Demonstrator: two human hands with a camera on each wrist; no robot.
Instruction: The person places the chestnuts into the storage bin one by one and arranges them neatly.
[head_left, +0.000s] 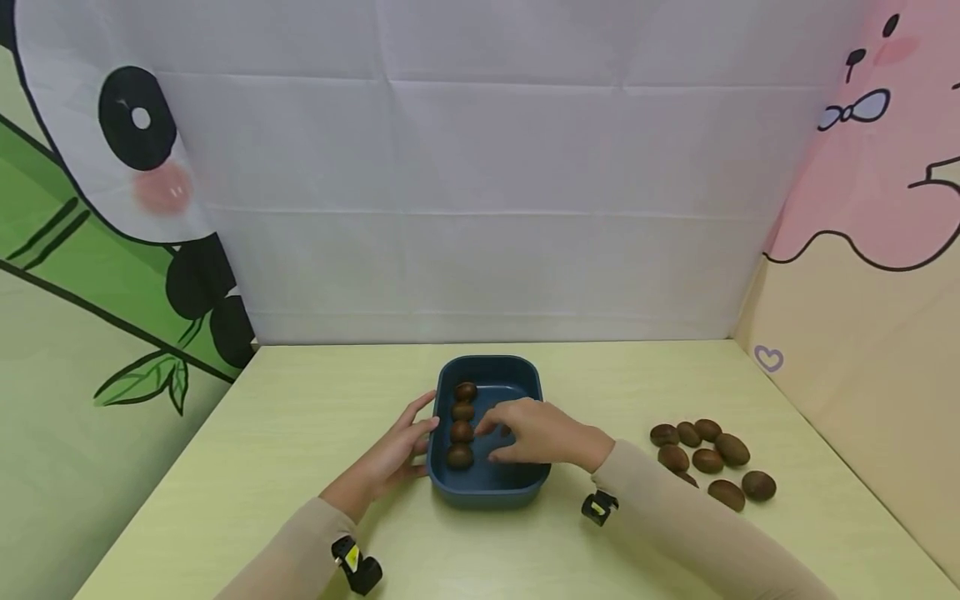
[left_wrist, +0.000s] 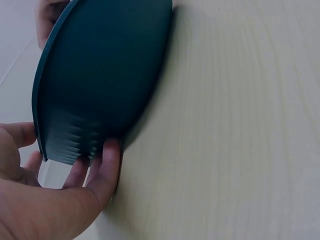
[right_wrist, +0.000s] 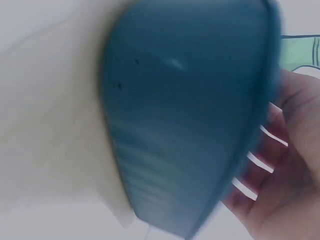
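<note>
A dark blue plastic bin (head_left: 491,498) stands on the table, with a row of several brown chestnuts (head_left: 460,456) along its inner left side. My left hand (head_left: 393,450) rests against the bin's left wall with extended fingers; from the left wrist view, fingertips (left_wrist: 111,150) touch its outer face. Over the bin's right rim reaches my right hand (head_left: 536,429), its thumb and fingers bent loosely and apart beside the row. A small dark patch shows behind those fingers; I cannot tell what it is. In the right wrist view the bin's wall (right_wrist: 165,125) hides the fingertips.
Several loose chestnuts (head_left: 707,461) lie on the right of the pale wooden table (head_left: 337,383), some close to the right sleeve (head_left: 675,508). A white backdrop (head_left: 495,208) rises behind the table, with cartoon-printed panels on both sides.
</note>
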